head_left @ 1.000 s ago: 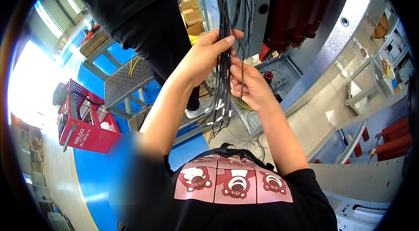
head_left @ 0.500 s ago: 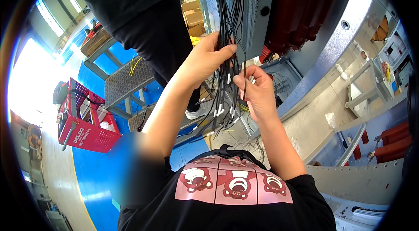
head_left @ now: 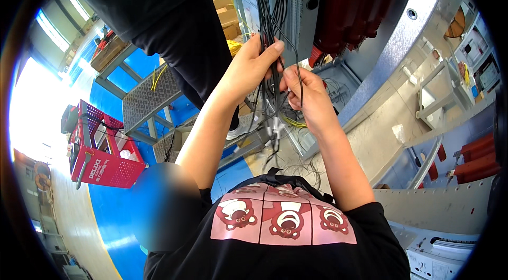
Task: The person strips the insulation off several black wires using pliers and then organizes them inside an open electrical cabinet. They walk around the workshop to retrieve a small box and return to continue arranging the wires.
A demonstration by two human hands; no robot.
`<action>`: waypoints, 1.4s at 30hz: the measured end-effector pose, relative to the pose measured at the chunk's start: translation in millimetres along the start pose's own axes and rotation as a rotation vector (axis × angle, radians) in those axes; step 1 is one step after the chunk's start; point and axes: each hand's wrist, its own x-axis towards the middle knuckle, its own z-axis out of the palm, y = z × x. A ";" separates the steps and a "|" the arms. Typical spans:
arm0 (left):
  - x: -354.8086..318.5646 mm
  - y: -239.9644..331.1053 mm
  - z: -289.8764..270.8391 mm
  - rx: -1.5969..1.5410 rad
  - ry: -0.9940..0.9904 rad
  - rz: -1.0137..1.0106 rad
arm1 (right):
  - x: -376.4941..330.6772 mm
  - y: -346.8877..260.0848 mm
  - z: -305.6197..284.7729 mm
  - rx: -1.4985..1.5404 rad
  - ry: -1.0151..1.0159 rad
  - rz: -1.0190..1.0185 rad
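A bundle of thin black wires hangs down from a grey metal cabinet. My left hand is closed around the bundle from the left, thumb across the front. My right hand sits just right of it and pinches a single black wire that loops over its fingers. The loose wire ends with white sleeves dangle below both hands.
Another person in black clothes stands close on the left. A grey step platform and a red mesh cart stand on the blue floor at left. Red cylindrical parts hang right of the cabinet. Cardboard boxes lie behind.
Both hands have moved up the wire bundle toward the cabinet. My right hand has drawn one wire out to the right.
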 end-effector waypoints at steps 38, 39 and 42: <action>14.5 -20.8 -8.2 -0.616 0.102 -0.034 | -33.2 46.2 -6.1 0.235 -0.284 0.224; 15.4 -21.8 -11.2 -0.621 0.091 -0.034 | -33.1 46.0 -8.2 0.244 -0.284 0.226; 16.9 -22.4 -17.1 -0.641 0.048 -0.024 | -34.8 43.9 -15.2 0.237 -0.245 0.249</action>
